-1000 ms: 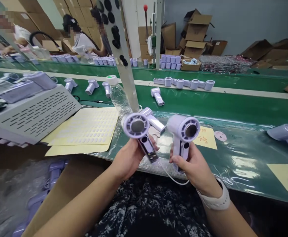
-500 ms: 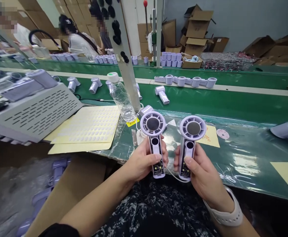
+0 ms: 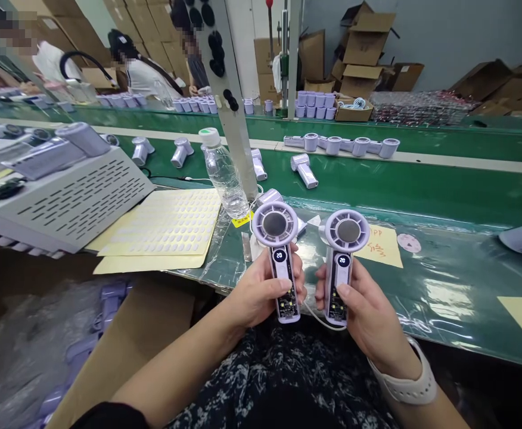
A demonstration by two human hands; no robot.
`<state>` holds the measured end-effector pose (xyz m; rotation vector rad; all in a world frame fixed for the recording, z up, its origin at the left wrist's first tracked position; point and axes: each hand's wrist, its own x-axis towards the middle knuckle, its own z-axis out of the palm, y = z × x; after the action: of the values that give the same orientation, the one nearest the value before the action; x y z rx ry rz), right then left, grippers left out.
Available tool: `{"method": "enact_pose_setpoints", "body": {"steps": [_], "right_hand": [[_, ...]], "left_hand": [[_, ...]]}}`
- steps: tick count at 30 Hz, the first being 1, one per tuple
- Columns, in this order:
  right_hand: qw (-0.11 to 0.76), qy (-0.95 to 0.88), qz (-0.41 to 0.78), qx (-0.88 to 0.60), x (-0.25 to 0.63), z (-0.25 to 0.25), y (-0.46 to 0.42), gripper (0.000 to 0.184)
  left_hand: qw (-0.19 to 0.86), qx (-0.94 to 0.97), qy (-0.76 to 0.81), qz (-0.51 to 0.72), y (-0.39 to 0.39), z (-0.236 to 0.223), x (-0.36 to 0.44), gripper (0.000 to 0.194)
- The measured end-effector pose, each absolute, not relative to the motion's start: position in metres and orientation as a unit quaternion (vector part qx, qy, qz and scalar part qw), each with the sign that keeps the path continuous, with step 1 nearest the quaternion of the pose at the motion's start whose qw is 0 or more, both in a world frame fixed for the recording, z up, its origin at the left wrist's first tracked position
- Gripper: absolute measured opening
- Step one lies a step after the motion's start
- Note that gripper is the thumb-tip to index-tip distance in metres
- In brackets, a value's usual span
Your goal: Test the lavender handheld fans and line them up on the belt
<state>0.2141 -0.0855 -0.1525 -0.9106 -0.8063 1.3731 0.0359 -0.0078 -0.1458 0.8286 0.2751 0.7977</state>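
Observation:
Two purple handheld fans are held upright side by side above the bench's near edge. My left hand [image 3: 265, 290] is wrapped round the handle of the left handheld fan [image 3: 275, 225], its thumb lying on the front of the handle. Round the other handheld fan [image 3: 347, 230] my right hand [image 3: 364, 301] is closed, thumb likewise on the handle front. Each round display is lit and reads 20. Circuit boards show in the lower handles. A white cable [image 3: 326, 325] hangs between the two fans; where its ends go is hidden.
A water bottle [image 3: 226, 176] stands beside a metal post [image 3: 238, 131]. Yellow sticker sheets [image 3: 154, 262] lie left, next to a slotted metal box [image 3: 86, 199]. More purple fans [image 3: 304, 171] rest on the green conveyor [image 3: 444, 190]. Co-workers [image 3: 142, 68] sit across.
Both round displays have gone from dark to lit, reading 20. Both hands keep their hold on the fans. The camera view has shifted slightly.

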Motion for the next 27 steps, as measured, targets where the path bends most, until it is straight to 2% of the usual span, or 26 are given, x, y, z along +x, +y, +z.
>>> {"method": "enact_pose_setpoints", "body": {"steps": [3, 9, 16, 27], "right_hand": [[0.610, -0.342, 0.587, -0.407, 0.216, -0.155, -0.086, 0.037], [0.607, -0.347, 0.583, -0.414, 0.217, -0.157, -0.089, 0.023], [0.593, -0.365, 0.569, -0.438, 0.216, -0.152, -0.090, 0.025], [0.599, -0.335, 0.577, -0.443, 0.216, -0.153, -0.090, 0.029]], "left_hand": [[0.830, 0.386, 0.153, 0.373, -0.006, -0.148, 0.040, 0.047], [0.819, 0.374, 0.195, 0.390, -0.007, -0.153, 0.043, 0.044], [0.777, 0.493, 0.180, 0.347, 0.006, -0.148, 0.030, 0.039], [0.798, 0.432, 0.232, 0.350, 0.000, -0.148, 0.039, 0.048]]}}
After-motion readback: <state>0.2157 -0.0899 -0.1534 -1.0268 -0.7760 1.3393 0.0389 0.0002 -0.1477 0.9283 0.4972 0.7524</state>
